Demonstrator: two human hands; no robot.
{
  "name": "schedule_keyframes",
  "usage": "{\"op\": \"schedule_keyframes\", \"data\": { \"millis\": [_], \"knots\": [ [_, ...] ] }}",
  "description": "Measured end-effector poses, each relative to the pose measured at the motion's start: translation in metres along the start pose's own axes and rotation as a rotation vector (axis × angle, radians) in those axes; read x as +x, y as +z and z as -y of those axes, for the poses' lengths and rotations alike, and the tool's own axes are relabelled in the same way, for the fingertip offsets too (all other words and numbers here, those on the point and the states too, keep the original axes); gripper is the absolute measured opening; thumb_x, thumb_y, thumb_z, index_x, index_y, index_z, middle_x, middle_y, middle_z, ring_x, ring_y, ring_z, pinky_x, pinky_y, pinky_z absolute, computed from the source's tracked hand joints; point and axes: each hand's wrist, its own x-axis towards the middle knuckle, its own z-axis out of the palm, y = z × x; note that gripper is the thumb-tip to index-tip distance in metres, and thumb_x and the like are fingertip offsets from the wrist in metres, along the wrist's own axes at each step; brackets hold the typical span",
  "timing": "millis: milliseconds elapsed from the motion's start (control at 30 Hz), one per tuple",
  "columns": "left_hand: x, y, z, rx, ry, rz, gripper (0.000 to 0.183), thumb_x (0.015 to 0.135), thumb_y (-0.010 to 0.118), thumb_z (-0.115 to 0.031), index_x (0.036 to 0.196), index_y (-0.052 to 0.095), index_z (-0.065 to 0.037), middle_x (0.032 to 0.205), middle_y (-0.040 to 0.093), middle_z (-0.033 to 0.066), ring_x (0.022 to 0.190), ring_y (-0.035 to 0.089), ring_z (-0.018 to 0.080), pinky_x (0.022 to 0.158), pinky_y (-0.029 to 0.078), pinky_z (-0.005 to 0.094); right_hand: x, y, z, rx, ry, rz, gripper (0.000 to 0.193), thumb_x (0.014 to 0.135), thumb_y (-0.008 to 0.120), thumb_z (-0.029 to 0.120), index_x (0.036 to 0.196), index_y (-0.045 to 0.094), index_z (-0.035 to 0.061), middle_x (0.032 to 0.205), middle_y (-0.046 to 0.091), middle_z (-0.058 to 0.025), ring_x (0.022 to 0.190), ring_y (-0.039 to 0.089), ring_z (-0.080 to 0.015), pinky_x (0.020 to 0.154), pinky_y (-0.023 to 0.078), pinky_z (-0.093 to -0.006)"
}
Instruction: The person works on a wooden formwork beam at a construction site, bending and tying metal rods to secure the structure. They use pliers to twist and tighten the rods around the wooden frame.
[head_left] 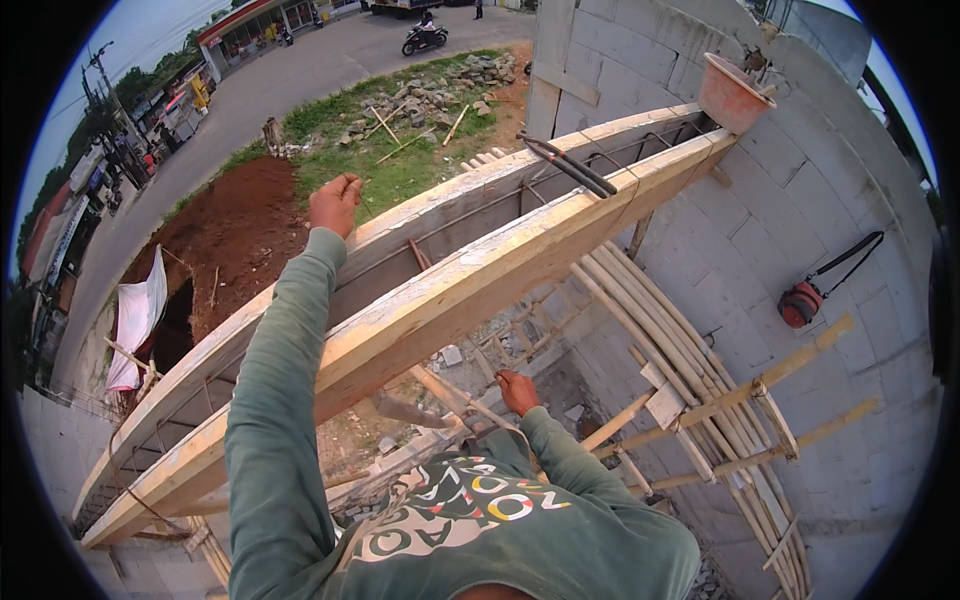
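My left hand [336,205] is raised over the far board of a long wooden formwork [470,250], its fingers pinched together. A thin strand that looks like wire [367,207] hangs beside those fingers. My right hand [517,392] is low on the near side of the formwork, in front of my body, with its fingers curled closed; whatever they hold is too small to make out. Steel reinforcing bars [420,255] run inside the trough between the boards. Long-handled pincers [568,165] lie across the top of the formwork, to the right of my left hand.
An orange bucket [735,95] sits at the formwork's right end, against a grey block wall [740,215]. Bamboo poles [665,330] and scaffold bars [740,400] stand at the right. A red and black bag [800,303] hangs on the wall. Rubble [430,105] and soil lie below, beyond the formwork.
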Motion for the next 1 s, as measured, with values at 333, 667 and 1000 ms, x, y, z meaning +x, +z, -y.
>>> {"op": "schedule_keyframes", "data": {
  "millis": [333,667,1000],
  "knots": [
    [-0.036,-0.027,-0.062,0.117,0.614,-0.074,0.011,0.092,0.065,-0.009,0.100,0.071,-0.003,0.091,0.071,0.0113,0.081,0.069,0.0247,0.072,0.054,0.0325,-0.004,-0.019,0.066,-0.037,-0.114,-0.005,0.024,0.094,0.058,0.017,0.110,0.070,0.0051,0.100,0.069,-0.0233,0.094,0.064,-0.0444,0.081,0.051,-0.0521],
    [-0.076,-0.013,-0.074,0.419,0.762,0.109,0.013,0.081,0.068,-0.009,0.094,0.066,-0.009,0.089,0.064,0.0069,0.084,0.064,0.0267,0.072,0.053,0.0377,-0.055,-0.081,0.102,-0.269,-0.236,0.006,0.016,0.091,0.058,0.018,0.096,0.070,0.0081,0.083,0.069,-0.0213,0.076,0.066,-0.0437,0.067,0.052,-0.0539],
    [-0.110,-0.008,-0.080,0.531,1.069,0.212,0.012,0.077,0.063,-0.014,0.089,0.060,-0.013,0.086,0.057,0.0018,0.085,0.060,0.0213,0.073,0.052,0.0346,-0.060,-0.112,0.163,-0.316,-0.491,-0.238,0.009,0.085,0.061,0.011,0.078,0.059,0.0050,0.074,0.066,-0.0158,0.068,0.066,-0.0379,0.057,0.051,-0.0475]
  ]
}}
